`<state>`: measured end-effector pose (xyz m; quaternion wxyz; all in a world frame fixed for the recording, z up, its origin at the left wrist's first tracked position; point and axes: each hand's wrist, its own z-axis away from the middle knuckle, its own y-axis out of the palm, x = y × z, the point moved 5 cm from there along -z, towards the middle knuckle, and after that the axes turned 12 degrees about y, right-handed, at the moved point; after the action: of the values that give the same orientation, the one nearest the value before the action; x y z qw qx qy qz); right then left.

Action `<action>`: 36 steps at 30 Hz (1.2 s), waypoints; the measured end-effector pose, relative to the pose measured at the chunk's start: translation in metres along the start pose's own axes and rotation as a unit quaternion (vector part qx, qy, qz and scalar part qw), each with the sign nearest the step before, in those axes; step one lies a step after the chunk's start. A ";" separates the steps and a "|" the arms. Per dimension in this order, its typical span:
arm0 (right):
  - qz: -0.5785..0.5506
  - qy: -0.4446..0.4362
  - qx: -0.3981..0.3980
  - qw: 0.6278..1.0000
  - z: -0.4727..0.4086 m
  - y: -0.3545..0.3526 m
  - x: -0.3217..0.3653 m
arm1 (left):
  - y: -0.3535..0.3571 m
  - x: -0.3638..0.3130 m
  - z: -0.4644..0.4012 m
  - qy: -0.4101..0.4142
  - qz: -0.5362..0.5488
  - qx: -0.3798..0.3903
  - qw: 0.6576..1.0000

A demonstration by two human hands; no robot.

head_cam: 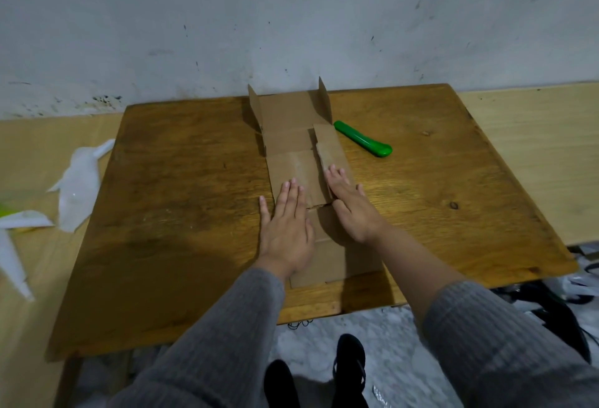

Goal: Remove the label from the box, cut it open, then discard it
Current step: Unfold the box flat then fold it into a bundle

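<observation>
A brown cardboard box lies cut open and spread flat on the wooden table, with two small flaps standing up at its far end. My left hand presses flat on the cardboard, fingers spread, palm down. My right hand also lies flat on it, fingers over a folded side strip. Neither hand grips anything. A green utility knife rests on the table to the right of the box, apart from both hands. I see no label on the cardboard.
White plastic scraps lie on the lighter surface left of the table. A stained wall rises right behind the table. Dark cables and bags sit on the floor at lower right. My feet in black footwear stand below the table's front edge.
</observation>
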<state>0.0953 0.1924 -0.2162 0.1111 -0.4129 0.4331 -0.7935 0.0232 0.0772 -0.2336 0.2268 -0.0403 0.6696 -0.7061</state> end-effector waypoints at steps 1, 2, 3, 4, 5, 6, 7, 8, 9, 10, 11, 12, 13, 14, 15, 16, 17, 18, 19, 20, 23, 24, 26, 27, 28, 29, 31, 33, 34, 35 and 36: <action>0.017 0.001 -0.001 1.000 0.000 0.003 -0.001 | 0.000 0.000 0.000 0.000 0.000 0.000 1.000; 0.031 0.003 -0.005 1.000 0.000 0.006 -0.001 | 0.000 0.000 0.000 -0.001 0.000 0.002 1.000; 0.037 0.004 -0.010 0.999 0.000 0.008 -0.002 | 0.001 0.000 0.000 -0.002 -0.001 0.004 1.000; 0.032 0.005 -0.013 0.999 0.000 0.008 -0.003 | 0.001 0.000 0.000 -0.002 -0.004 0.005 1.000; 0.015 0.006 -0.011 1.000 -0.001 0.008 -0.003 | 0.001 0.000 0.000 -0.002 -0.008 0.005 1.000; -0.009 0.008 -0.002 1.000 -0.003 0.006 -0.003 | 0.001 0.001 0.000 -0.002 -0.011 0.001 1.000; -0.030 0.011 0.011 0.999 -0.005 0.004 -0.003 | 0.000 0.001 0.000 -0.002 -0.010 -0.002 1.000; -0.040 0.013 0.026 0.999 -0.007 0.003 -0.004 | 0.001 0.002 -0.001 -0.003 -0.007 -0.004 1.000; -0.031 0.013 0.040 0.999 -0.009 0.002 -0.005 | 0.001 0.002 -0.001 -0.005 -0.005 -0.004 1.000; -0.006 0.008 0.051 0.999 -0.009 0.000 -0.007 | 0.003 0.002 -0.001 -0.007 -0.005 -0.001 1.000; 0.033 0.000 0.058 0.998 -0.010 -0.001 -0.009 | 0.004 0.002 -0.001 -0.009 -0.006 0.000 1.000; 0.078 -0.012 0.059 0.995 -0.010 -0.003 -0.011 | 0.005 0.003 -0.002 -0.010 -0.010 0.000 1.000; 0.122 -0.025 0.059 0.990 -0.011 -0.005 -0.013 | 0.006 0.003 -0.002 -0.011 -0.015 -0.001 1.000; 0.162 -0.042 0.056 0.984 -0.012 -0.006 -0.015 | 0.007 0.004 -0.003 -0.012 -0.019 -0.002 1.000; 0.194 -0.058 0.051 0.978 -0.013 -0.006 -0.017 | 0.008 0.004 -0.003 -0.012 -0.021 -0.004 1.000; 0.216 -0.075 0.042 0.973 -0.014 -0.007 -0.018 | 0.008 0.004 -0.003 -0.007 -0.019 -0.007 1.000; 0.226 -0.092 0.027 0.969 -0.015 -0.007 -0.020 | 0.009 0.005 -0.002 0.001 -0.010 -0.015 1.000; 0.225 -0.110 0.009 0.968 -0.015 -0.008 -0.021 | 0.009 0.006 -0.001 0.015 0.010 -0.029 0.999; 0.213 -0.129 -0.010 0.968 -0.015 -0.010 -0.022 | 0.009 0.007 0.000 0.032 0.032 -0.048 0.998; 0.195 -0.147 -0.027 0.969 -0.014 -0.012 -0.023 | 0.008 0.008 0.002 0.049 0.050 -0.068 0.995; 0.142 -0.189 -0.061 0.970 -0.012 -0.015 -0.025 | 0.004 0.007 0.007 0.080 0.060 -0.105 0.989; 0.131 -0.199 -0.068 0.969 -0.013 -0.016 -0.025 | 0.002 0.007 0.007 0.088 0.054 -0.107 0.989; 0.133 -0.223 -0.089 0.962 -0.013 -0.019 -0.027 | 0.000 0.007 0.008 0.103 0.038 -0.096 0.989; 0.142 -0.235 -0.103 0.956 -0.013 -0.020 -0.028 | 0.000 0.009 0.009 0.108 0.034 -0.081 0.990; 0.151 -0.243 -0.111 0.952 -0.013 -0.021 -0.030 | 0.000 0.013 0.010 0.108 0.031 -0.059 0.992; 0.156 -0.246 -0.109 0.950 -0.013 -0.022 -0.032 | 0.001 0.016 0.012 0.106 0.023 -0.035 0.993; 0.158 -0.258 -0.092 0.949 -0.011 -0.024 -0.036 | 0.002 0.024 0.016 0.102 -0.009 0.009 0.995; 0.155 -0.282 -0.076 0.944 -0.008 -0.026 -0.039 | 0.002 0.029 0.022 0.119 -0.042 0.039 0.991; 0.151 -0.295 -0.074 0.941 -0.007 -0.028 -0.041 | 0.002 0.031 0.025 0.137 -0.053 0.046 0.988; 0.145 -0.306 -0.075 0.938 -0.004 -0.029 -0.043 | 0.002 0.033 0.027 0.155 -0.056 0.049 0.985; 0.137 -0.316 -0.081 0.935 -0.002 -0.030 -0.044 | 0.001 0.035 0.029 0.167 -0.051 0.051 0.983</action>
<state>0.1275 0.2349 -0.2182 0.3160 -0.5869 0.4908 -0.5610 0.0027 0.0371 -0.2403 0.0766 0.0559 0.6579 -0.7471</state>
